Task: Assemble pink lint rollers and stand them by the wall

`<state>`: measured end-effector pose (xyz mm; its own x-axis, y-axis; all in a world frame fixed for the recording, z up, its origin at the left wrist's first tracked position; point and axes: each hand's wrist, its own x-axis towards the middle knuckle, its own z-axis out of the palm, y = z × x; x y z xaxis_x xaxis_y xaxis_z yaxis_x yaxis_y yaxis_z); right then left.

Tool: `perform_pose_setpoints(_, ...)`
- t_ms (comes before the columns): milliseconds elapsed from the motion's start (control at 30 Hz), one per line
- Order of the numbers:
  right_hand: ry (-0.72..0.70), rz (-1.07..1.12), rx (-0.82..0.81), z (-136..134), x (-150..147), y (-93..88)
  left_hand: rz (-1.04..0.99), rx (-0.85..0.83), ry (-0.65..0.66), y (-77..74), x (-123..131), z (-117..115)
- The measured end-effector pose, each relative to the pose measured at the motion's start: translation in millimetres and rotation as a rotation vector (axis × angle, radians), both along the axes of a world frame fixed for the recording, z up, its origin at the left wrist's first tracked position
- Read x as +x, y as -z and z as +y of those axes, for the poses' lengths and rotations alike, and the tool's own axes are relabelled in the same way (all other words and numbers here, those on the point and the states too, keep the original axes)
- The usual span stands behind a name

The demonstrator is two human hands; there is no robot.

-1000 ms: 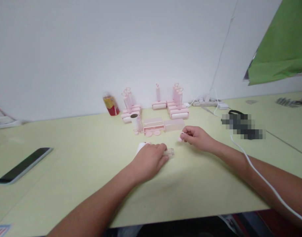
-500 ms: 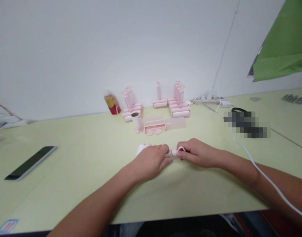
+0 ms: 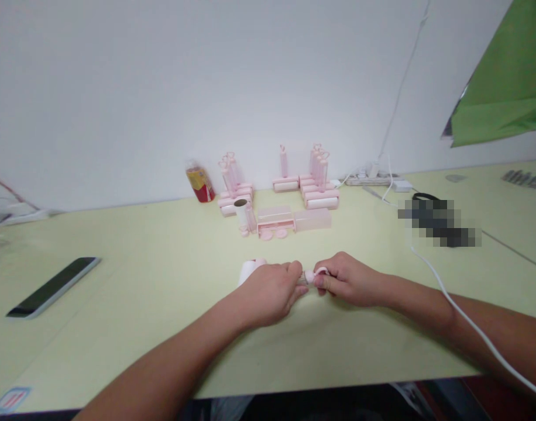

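Observation:
My left hand (image 3: 274, 289) is wrapped round the handle of a lint roller (image 3: 249, 269), whose white roll and pink cover show beyond my knuckles. Most of that handle is hidden under my fingers. At its right end, my right hand (image 3: 349, 279) pinches the pink hanging loop (image 3: 323, 271) on the handle's end cap. Behind my hands lie loose lint roller parts: an upright white paper roll (image 3: 241, 217), a pink roller frame (image 3: 275, 225) and a clear pink cover (image 3: 312, 219).
Assembled lint rollers (image 3: 322, 202) stand along the wall in groups. A red and yellow bottle (image 3: 201, 185) is left of them. A phone (image 3: 52, 287) lies at left. A power strip (image 3: 371, 179), a blurred dark object (image 3: 441, 221) and a white cable (image 3: 452, 292) are at right.
My right hand has shifted slightly down and closed in more on the loop at the handle end. My left hand keeps its grip, a little lower in view.

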<state>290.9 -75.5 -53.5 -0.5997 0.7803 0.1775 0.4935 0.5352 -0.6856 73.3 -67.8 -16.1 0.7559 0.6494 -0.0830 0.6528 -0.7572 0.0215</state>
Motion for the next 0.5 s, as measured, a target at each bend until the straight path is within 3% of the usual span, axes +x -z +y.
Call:
perform_pose_setpoints(233, -0.039, -0.097, 0.069, -1.6, -6.1, 9.6, 0.058, 0.021, 0.04, 3.6, -0.3, -2.5)
perform_pose_setpoints(500, 0.011, -0.02, -0.167, -0.2, -10.4, 3.4, 0.04, 0.081, 0.038, 9.6, 4.6, 4.6)
